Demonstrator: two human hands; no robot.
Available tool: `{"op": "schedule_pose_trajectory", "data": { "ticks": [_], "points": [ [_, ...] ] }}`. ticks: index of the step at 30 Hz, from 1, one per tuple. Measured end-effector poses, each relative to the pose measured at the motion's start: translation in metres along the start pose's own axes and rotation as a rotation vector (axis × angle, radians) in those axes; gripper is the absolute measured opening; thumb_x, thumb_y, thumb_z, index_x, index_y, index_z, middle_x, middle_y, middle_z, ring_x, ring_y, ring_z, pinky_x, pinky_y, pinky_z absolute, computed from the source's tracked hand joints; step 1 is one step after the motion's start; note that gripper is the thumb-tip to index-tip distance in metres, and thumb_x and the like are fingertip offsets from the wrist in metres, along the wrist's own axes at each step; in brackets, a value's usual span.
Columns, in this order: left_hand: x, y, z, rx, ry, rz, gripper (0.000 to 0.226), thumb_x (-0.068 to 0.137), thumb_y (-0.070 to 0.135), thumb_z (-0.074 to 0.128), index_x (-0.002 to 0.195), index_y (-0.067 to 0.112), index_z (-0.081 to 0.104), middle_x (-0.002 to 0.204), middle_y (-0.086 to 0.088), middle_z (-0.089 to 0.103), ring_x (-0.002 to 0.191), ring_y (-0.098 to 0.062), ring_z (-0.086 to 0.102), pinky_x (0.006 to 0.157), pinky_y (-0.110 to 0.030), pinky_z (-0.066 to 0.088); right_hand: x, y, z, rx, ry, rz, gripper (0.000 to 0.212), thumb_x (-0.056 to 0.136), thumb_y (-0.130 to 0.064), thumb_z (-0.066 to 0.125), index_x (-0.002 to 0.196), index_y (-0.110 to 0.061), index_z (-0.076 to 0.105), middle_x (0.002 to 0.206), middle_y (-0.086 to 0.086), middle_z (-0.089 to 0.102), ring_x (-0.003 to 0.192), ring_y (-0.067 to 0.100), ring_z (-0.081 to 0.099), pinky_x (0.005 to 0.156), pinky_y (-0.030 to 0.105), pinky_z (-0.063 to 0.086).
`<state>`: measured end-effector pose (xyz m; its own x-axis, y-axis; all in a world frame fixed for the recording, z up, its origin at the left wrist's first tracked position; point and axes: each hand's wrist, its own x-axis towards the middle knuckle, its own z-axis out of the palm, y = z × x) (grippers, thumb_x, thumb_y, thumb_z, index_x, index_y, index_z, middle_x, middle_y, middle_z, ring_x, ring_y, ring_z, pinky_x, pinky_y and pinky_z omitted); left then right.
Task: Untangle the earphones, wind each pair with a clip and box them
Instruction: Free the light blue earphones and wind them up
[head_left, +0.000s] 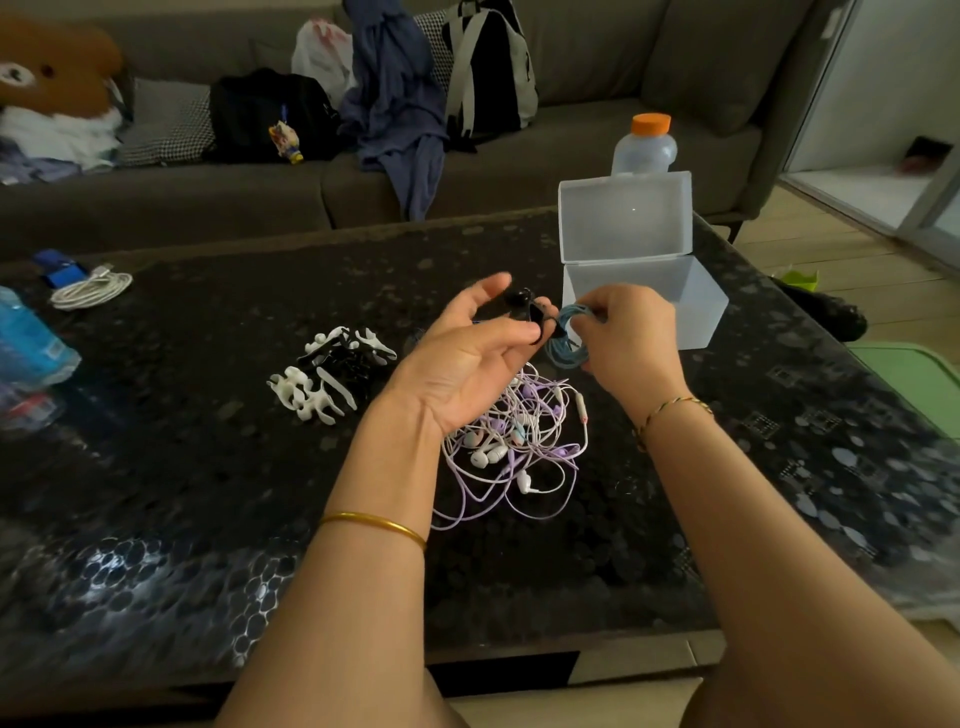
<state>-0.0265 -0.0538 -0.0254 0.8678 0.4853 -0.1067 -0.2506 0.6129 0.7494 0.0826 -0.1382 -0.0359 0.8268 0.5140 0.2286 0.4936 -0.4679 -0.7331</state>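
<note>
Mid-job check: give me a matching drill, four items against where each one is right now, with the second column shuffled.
Things
1. blue earphone coil
2. black clip
3. white and purple tangle
4. clear box

Places or states
A. lying on the table, below the hands
B. pinched in the left hand
C. standing open with its lid up, at the table's far right
D. held in the right hand

Pairs: 1-D, 2-B, 3-A, 4-C
</note>
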Motion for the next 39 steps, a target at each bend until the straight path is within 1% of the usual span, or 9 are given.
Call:
{"op": "schedule_pose_trajectory", "data": {
  "ticks": [3, 10, 12, 15, 22, 28, 30, 34, 39],
  "points": [
    [-0.001, 0.001, 0.001, 0.080, -0.021, 0.015, 0.056, 0.084, -0.024, 0.037, 0.130, 0.007, 0.048, 0.111, -0.025, 0.055, 0.103, -0.027, 0.059, 0.090, -0.031, 0.053, -0.001, -0.002, -0.002, 0.036, -0.021, -0.015, 0.019, 0.094, -0.009, 0.055, 0.105, -0.002, 0.068, 0.094, 0.013, 0.065, 0.086, 0.029, 0.065, 0.079, 0.041, 0.057],
    [0.003, -0.008, 0.005, 0.342, 0.080, 0.046, 0.056, 0.079, -0.026, 0.021, 0.111, 0.005, 0.056, 0.106, -0.017, 0.058, 0.101, -0.023, 0.060, 0.090, -0.030, 0.051, -0.003, -0.004, -0.002, 0.122, -0.051, -0.014, 0.016, 0.094, -0.011, 0.056, 0.102, -0.007, 0.069, 0.085, 0.008, 0.064, 0.079, 0.024, 0.066, 0.074, 0.036, 0.058],
    [0.005, -0.010, 0.002, 0.477, 0.101, 0.089, 0.059, 0.076, -0.026, 0.023, 0.106, 0.011, 0.057, 0.108, -0.015, 0.060, 0.107, -0.029, 0.059, 0.093, -0.037, 0.048, -0.002, -0.004, -0.002, 0.140, -0.048, -0.019, 0.018, 0.094, -0.012, 0.056, 0.105, -0.007, 0.069, 0.089, 0.010, 0.066, 0.079, 0.025, 0.066, 0.072, 0.034, 0.058],
    [0.006, -0.012, -0.003, 0.622, 0.142, 0.161, 0.060, 0.072, -0.025, 0.029, 0.099, 0.019, 0.060, 0.110, -0.010, 0.065, 0.118, -0.034, 0.056, 0.102, -0.049, 0.041, -0.001, -0.004, -0.002, 0.178, -0.058, 0.001, 0.021, 0.094, -0.014, 0.057, 0.111, -0.008, 0.067, 0.089, 0.008, 0.066, 0.069, 0.019, 0.066, 0.056, 0.017, 0.054],
    [0.001, -0.012, -0.008, 1.028, 0.067, 0.270, 0.045, 0.078, -0.019, 0.059, 0.099, 0.021, 0.060, 0.093, 0.006, 0.060, 0.090, -0.006, 0.063, 0.074, -0.016, 0.052, 0.000, -0.002, -0.003, 0.254, -0.054, 0.022, 0.021, 0.094, -0.012, 0.056, 0.112, -0.006, 0.066, 0.086, 0.005, 0.062, 0.057, 0.008, 0.061, 0.041, 0.007, 0.043],
    [0.004, -0.012, -0.007, 1.279, 0.090, 0.304, 0.052, 0.076, -0.006, 0.070, 0.119, 0.022, 0.064, 0.121, -0.004, 0.056, 0.107, -0.016, 0.060, 0.097, -0.028, 0.049, 0.001, 0.001, -0.005, 0.245, -0.050, 0.082, 0.021, 0.094, -0.013, 0.056, 0.112, -0.008, 0.066, 0.084, 0.004, 0.061, 0.058, 0.008, 0.060, 0.044, 0.010, 0.048],
    [0.004, -0.012, -0.005, 1.360, 0.117, 0.303, 0.053, 0.076, -0.002, 0.071, 0.122, 0.023, 0.063, 0.122, -0.004, 0.049, 0.108, -0.017, 0.057, 0.098, -0.023, 0.044, 0.001, 0.000, -0.005, 0.219, -0.061, 0.067, 0.021, 0.094, -0.013, 0.056, 0.113, -0.008, 0.066, 0.086, 0.004, 0.061, 0.061, 0.010, 0.062, 0.046, 0.011, 0.049],
    [0.003, -0.012, -0.002, 1.469, 0.150, 0.300, 0.051, 0.078, 0.000, 0.070, 0.122, 0.026, 0.063, 0.123, -0.003, 0.046, 0.107, -0.017, 0.055, 0.090, -0.013, 0.038, -0.001, -0.001, -0.006, 0.173, -0.068, 0.013, 0.020, 0.094, -0.012, 0.056, 0.110, -0.008, 0.068, 0.088, 0.006, 0.063, 0.073, 0.020, 0.067, 0.055, 0.016, 0.051],
    [0.005, -0.012, -0.002, 1.478, 0.173, 0.306, 0.054, 0.078, -0.005, 0.064, 0.123, 0.025, 0.061, 0.124, -0.006, 0.045, 0.102, -0.018, 0.055, 0.066, 0.007, 0.035, -0.001, -0.002, -0.005, 0.154, -0.077, -0.005, 0.021, 0.093, -0.012, 0.056, 0.111, -0.008, 0.067, 0.089, 0.004, 0.062, 0.077, 0.020, 0.067, 0.059, 0.018, 0.052]
  ]
}}
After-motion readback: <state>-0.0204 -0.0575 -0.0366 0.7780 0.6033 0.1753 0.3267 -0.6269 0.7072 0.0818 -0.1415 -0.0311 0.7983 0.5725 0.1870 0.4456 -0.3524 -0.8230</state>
